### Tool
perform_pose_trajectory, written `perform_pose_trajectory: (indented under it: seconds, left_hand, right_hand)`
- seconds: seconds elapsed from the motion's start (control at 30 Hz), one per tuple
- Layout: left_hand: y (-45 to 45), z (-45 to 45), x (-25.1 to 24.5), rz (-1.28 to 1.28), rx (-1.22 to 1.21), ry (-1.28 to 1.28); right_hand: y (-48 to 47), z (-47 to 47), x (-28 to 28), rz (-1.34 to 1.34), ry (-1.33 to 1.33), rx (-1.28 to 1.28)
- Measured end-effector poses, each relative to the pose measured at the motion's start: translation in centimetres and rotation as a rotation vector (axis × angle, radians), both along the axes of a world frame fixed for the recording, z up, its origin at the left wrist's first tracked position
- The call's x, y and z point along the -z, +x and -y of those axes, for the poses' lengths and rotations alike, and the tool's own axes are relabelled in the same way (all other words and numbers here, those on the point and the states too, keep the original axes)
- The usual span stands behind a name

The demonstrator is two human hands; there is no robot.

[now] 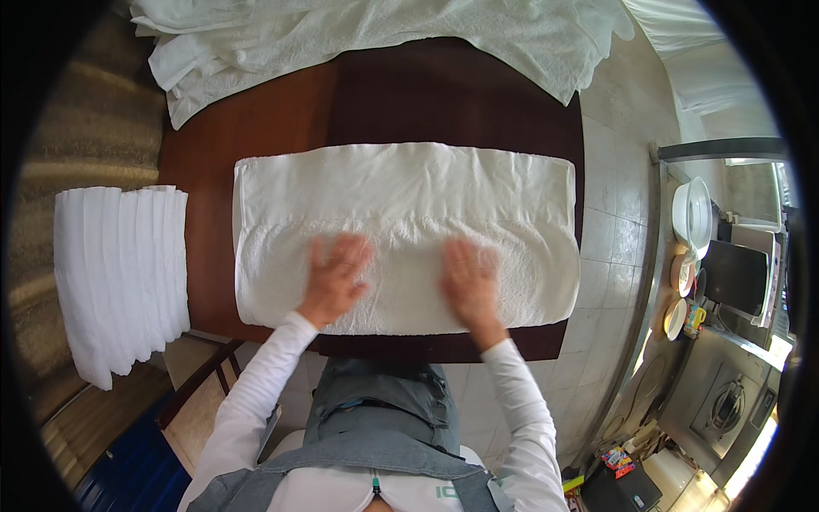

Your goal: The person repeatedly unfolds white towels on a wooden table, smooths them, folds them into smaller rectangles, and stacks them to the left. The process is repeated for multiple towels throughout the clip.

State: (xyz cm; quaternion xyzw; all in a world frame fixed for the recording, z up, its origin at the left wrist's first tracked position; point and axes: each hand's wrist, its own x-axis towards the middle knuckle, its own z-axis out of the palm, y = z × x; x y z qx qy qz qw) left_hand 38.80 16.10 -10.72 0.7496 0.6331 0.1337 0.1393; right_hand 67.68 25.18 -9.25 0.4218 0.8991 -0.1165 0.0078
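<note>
A white terry towel [409, 185] lies folded on the dark wooden table [397, 96], its long side running left to right. Small wrinkles cross its middle. My left hand [336, 275] is over the left-centre of the towel, fingers spread and blurred. Over the right-centre is my right hand [470, 275], also blurred, with its fingers pointing away from me. Neither hand grasps anything; whether the palms press on the cloth or hover just above it cannot be told.
A stack of folded white towels [121, 275] stands at the table's left edge. Loose white towels [384, 32] are heaped along the far side. A wooden chair [198, 390] is at the lower left. Beyond the tiled floor [595, 256] at right are basins [691, 214] and a front-loading washing machine [723, 403].
</note>
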Motion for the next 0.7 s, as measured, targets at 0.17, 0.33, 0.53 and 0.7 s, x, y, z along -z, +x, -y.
perform_pose_trajectory:
  seconds: [0.17,0.33,0.53,0.7]
  left_hand:
    - [-1.9,-7.2,1.1,-0.067,0.087,0.045]
    - [-16.8,-9.6,4.0,-0.341,-0.387,0.154]
    - [-18.7,-10.8,1.8,-0.399,-0.359,-0.019]
    - [-20.3,-13.5,-2.4,-0.293,-0.246,-0.335]
  right_hand:
    - [1.3,-8.4,-0.1,-0.073,0.017,-0.178]
    - [13.9,-19.7,4.1,-0.14,0.258,0.366]
    - [13.5,-19.6,4.2,-0.046,0.29,0.46]
    - [12.0,-15.1,1.4,-0.166,0.072,0.896]
